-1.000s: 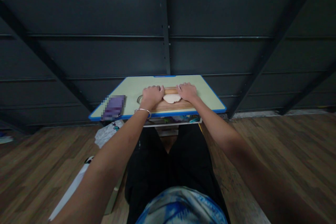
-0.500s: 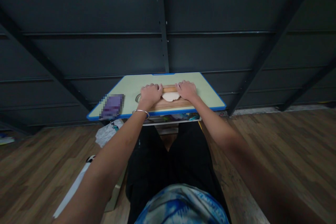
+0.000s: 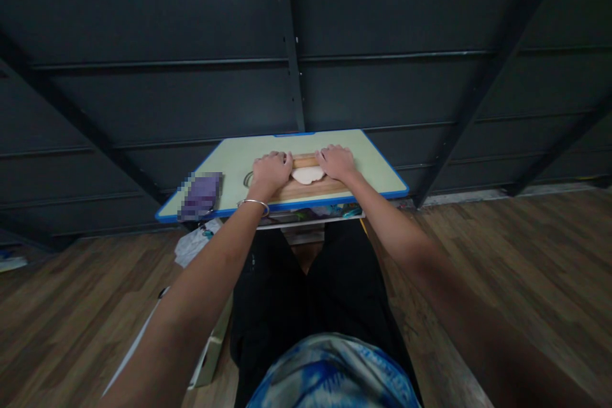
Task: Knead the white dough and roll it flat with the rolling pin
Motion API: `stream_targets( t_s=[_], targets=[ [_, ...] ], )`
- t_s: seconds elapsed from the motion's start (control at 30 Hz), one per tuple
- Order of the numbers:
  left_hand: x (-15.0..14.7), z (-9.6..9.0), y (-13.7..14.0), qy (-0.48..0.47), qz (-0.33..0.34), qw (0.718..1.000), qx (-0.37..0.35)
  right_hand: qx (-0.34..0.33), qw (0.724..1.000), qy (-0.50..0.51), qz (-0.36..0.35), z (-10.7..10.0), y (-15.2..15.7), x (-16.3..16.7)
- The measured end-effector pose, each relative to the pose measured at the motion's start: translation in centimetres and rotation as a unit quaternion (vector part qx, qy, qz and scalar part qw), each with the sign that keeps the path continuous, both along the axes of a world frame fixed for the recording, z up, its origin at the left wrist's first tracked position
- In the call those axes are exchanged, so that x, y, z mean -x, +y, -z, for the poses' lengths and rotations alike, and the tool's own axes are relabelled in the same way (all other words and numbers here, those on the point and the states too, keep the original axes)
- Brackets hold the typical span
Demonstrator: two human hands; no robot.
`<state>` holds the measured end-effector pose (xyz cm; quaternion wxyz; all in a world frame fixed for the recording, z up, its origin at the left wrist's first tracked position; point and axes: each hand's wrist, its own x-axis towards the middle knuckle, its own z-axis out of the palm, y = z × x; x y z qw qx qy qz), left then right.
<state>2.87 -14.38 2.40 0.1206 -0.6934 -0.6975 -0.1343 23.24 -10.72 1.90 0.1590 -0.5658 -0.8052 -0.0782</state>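
Note:
My left hand [image 3: 272, 171] and my right hand [image 3: 336, 162] are closed over the two ends of a wooden rolling pin [image 3: 305, 161]. Between them, a flat piece of pale dough [image 3: 307, 174] shows on the near side of the pin, its edge uneven. Part of the dough is hidden under the pin. Beneath it lies a wooden board [image 3: 310, 190], partly covered by my hands. A metal ring-shaped handle [image 3: 247, 179] sticks out at the board's left side, by my left hand.
The board rests on a small pale-green table [image 3: 229, 166] with a blue rim. A purple, pixelated item [image 3: 201, 196] lies at its left corner. A shelf with things in it [image 3: 315, 213] is under the tabletop. A dark panelled wall [image 3: 215, 95] stands behind; a white bag [image 3: 191, 245] hangs at the left.
The whole view has shifted slightly. Both hands keep their hold on the rolling pin, and the dough looks nearly the same.

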Motion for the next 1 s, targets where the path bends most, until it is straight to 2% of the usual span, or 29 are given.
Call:
stream_targets(
  t_s=[0.27, 0.77, 1.0],
  targets=[
    [-0.1, -0.2, -0.1, 0.007, -0.010, 1.000, 0.006, 0.007, 1.000, -0.013, -0.004, -0.4, -0.3, 0.0],
    [-0.2, -0.7, -0.9, 0.042, 0.024, 0.998, 0.030, 0.010, 1.000, -0.023, -0.003, -0.5, -0.4, 0.0],
    [-0.3, -0.5, -0.5, 0.027, -0.001, 1.000, 0.015, 0.009, 1.000, -0.016, 0.002, -0.5, -0.4, 0.0]
  ],
)
